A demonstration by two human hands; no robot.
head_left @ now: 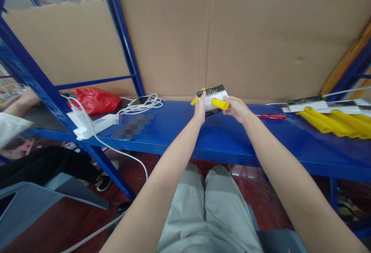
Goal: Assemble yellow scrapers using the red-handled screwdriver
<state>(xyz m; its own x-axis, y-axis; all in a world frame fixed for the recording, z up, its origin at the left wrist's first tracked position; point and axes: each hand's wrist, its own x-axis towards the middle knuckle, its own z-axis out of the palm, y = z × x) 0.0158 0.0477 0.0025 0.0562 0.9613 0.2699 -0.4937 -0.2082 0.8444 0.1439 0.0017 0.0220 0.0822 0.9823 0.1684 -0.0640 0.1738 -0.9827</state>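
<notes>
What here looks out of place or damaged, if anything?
No spill or damage shows, including on the card and yellow tube between the left hand and right hand. The oddest spot: a white cord droops untidily past the front edge of the blue bench near the power strip, where a pixelated patch hides something.

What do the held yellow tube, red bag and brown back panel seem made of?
Yellow tube: perhaps plastic or rubber; smooth, even-coloured, soft sheen.
Red bag: likely thin plastic film; glossy, crumpled.
Back panel: probably cardboard; matte, brown, creased.
</notes>
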